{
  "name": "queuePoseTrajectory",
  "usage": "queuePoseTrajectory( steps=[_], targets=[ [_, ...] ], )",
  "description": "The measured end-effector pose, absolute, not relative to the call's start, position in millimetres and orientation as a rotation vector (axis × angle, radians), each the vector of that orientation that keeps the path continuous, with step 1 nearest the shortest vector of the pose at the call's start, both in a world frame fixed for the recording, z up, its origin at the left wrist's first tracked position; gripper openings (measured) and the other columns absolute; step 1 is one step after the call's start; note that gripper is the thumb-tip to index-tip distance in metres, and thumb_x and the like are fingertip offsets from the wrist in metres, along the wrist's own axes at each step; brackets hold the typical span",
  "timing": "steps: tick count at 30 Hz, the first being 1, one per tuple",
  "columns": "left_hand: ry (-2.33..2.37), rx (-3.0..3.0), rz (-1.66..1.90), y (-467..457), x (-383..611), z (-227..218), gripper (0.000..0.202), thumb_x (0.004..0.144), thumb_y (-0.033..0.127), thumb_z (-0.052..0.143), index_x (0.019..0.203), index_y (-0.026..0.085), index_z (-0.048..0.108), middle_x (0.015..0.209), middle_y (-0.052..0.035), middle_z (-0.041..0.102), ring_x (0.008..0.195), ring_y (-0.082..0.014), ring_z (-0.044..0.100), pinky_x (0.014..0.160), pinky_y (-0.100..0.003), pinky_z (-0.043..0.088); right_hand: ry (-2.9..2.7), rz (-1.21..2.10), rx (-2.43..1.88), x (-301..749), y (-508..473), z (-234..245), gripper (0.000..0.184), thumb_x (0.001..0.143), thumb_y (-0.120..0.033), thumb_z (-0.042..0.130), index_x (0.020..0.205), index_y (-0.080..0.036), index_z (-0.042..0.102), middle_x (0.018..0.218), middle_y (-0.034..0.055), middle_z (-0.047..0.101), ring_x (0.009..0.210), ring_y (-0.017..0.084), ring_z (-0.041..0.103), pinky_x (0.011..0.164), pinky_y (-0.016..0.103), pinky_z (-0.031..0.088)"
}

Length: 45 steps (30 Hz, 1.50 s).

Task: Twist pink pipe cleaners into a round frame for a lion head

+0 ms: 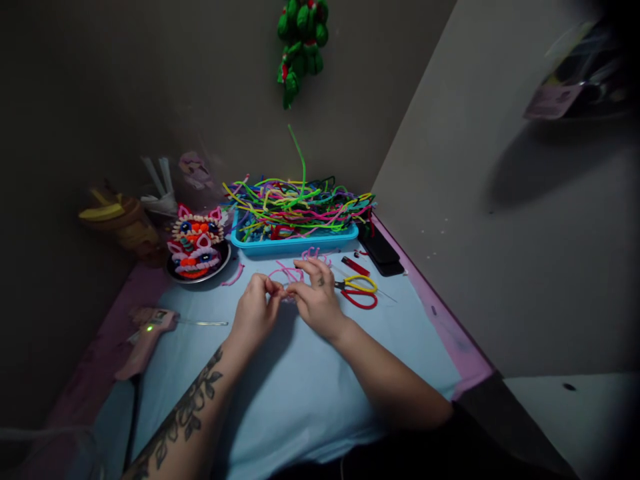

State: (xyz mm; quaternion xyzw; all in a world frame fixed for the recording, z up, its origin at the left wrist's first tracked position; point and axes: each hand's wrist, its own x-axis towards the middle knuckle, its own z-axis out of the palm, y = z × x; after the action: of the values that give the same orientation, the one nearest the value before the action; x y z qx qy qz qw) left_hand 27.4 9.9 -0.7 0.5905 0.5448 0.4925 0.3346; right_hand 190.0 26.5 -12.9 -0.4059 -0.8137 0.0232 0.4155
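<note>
Over the middle of the blue cloth, my left hand and my right hand meet fingertip to fingertip. Between them is a pink pipe cleaner, bent into loops that rise behind the fingers. Both hands pinch it low down, where a small bunched part is mostly covered by the fingertips. Just behind my right hand lies another curled pink pipe cleaner piece. Scissors with one yellow and one red handle rest right of my right hand. A short pink pipe cleaner lies to the left.
A blue tray heaped with colourful pipe cleaners stands at the back. Left of it, a dark bowl holds two fuzzy animal faces. A pink glue gun with a green light lies at left. A red lighter and black phone lie right.
</note>
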Motion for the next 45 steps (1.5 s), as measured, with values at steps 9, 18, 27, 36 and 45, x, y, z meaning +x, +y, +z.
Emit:
queuePoseTrajectory(
  steps=[9,18,27,36,45],
  targets=[
    [1.332,1.685,1.271,13.9,23.9,-1.5,0.023,0.082,0.019,0.059,0.081,0.025,0.036,0.079,0.0005,0.061,0.074,-0.0173,0.058,0.073,-0.032,0.043,-2.065,0.078,-1.060,187.7,25.1,-9.5,0.014,0.086,-0.016,0.057,0.092,-0.022,0.068,0.141,0.0095,0.044,0.141,0.030,0.022,0.114,0.054,0.030],
    [1.035,1.494,1.164,19.2,16.1,-5.1,0.026,0.086,0.027,0.060,0.083,0.023,0.035,0.081,0.0024,0.054,0.076,-0.0129,0.053,0.072,-0.029,0.043,-2.073,-0.100,-0.933,193.5,25.4,-7.3,0.019,0.085,-0.015,0.061,0.094,-0.028,0.072,0.137,0.0059,0.049,0.137,0.028,0.029,0.112,0.050,0.034],
    [0.906,1.336,1.137,21.7,15.9,-8.2,0.034,0.082,0.035,0.069,0.081,0.022,0.038,0.078,0.0033,0.055,0.072,-0.0114,0.052,0.068,-0.025,0.042,-2.085,-0.155,-0.889,197.2,26.5,-7.2,0.017,0.087,-0.024,0.062,0.097,-0.033,0.073,0.136,0.0046,0.052,0.134,0.027,0.032,0.109,0.048,0.035],
    [0.821,1.212,1.106,21.8,18.1,-7.8,0.038,0.078,0.036,0.075,0.081,0.022,0.040,0.075,0.0035,0.061,0.072,-0.0123,0.058,0.068,-0.026,0.043,-2.091,-0.060,-0.900,197.9,26.3,-5.9,0.014,0.087,-0.027,0.062,0.094,-0.031,0.074,0.136,0.0045,0.052,0.134,0.027,0.032,0.110,0.048,0.035],
    [1.035,1.440,1.222,16.2,28.1,-8.7,0.024,0.086,0.026,0.061,0.080,0.023,0.037,0.078,0.0022,0.058,0.073,-0.0129,0.055,0.070,-0.027,0.043,-2.010,0.003,-0.971,191.4,21.3,-4.5,0.014,0.087,-0.020,0.057,0.085,-0.023,0.070,0.135,0.0079,0.051,0.135,0.027,0.032,0.112,0.048,0.032]
  ],
)
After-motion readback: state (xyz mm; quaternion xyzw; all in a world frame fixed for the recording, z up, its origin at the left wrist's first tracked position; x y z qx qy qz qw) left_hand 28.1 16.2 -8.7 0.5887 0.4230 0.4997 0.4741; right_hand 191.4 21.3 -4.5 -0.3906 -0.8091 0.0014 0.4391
